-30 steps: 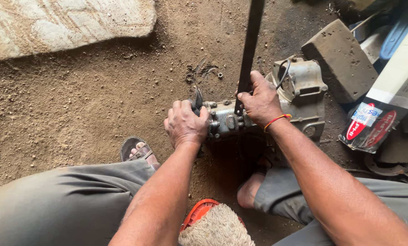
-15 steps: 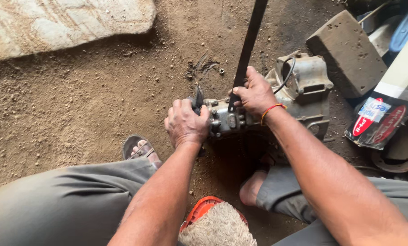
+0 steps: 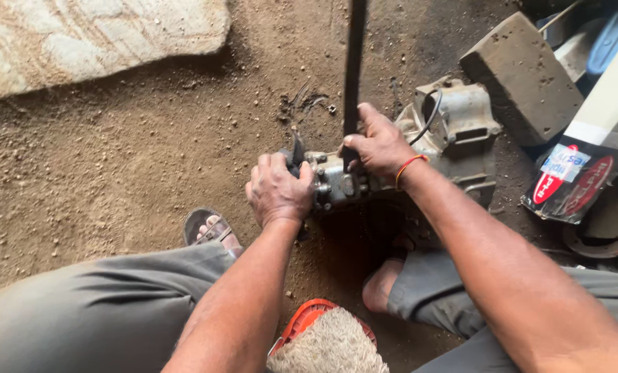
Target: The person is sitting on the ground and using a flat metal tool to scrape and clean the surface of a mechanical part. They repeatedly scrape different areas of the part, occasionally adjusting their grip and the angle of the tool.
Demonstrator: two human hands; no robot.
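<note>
Grey metal engine part (image 3: pixel 336 181) sits on the dirt floor (image 3: pixel 116 159), between the person's knees, just in front of the bare right foot (image 3: pixel 381 284). Left hand (image 3: pixel 278 190) is curled tight over the part's left end, fingers closed around it, a small dark lever (image 3: pixel 297 148) sticking up just beside the knuckles. Right hand (image 3: pixel 378 144) presses on the part's top right, fingers wrapped at the base of a long dark bar (image 3: pixel 354 62) that stands nearly upright and runs out of the top edge. Red-orange thread band (image 3: pixel 409 166) on the right wrist. Bigger grey casting (image 3: pixel 461 131) lies touching behind the right hand, black cable looped over it. Stone block (image 3: pixel 523 76) further right, tilted. White and red container (image 3: pixel 585 166) at the right edge. Left foot in a sandal (image 3: pixel 209 228) near the left hand. Pale slab (image 3: pixel 88 38) top left, well apart. Orange-rimmed fuzzy object (image 3: pixel 326 342) at the bottom, between the legs.
</note>
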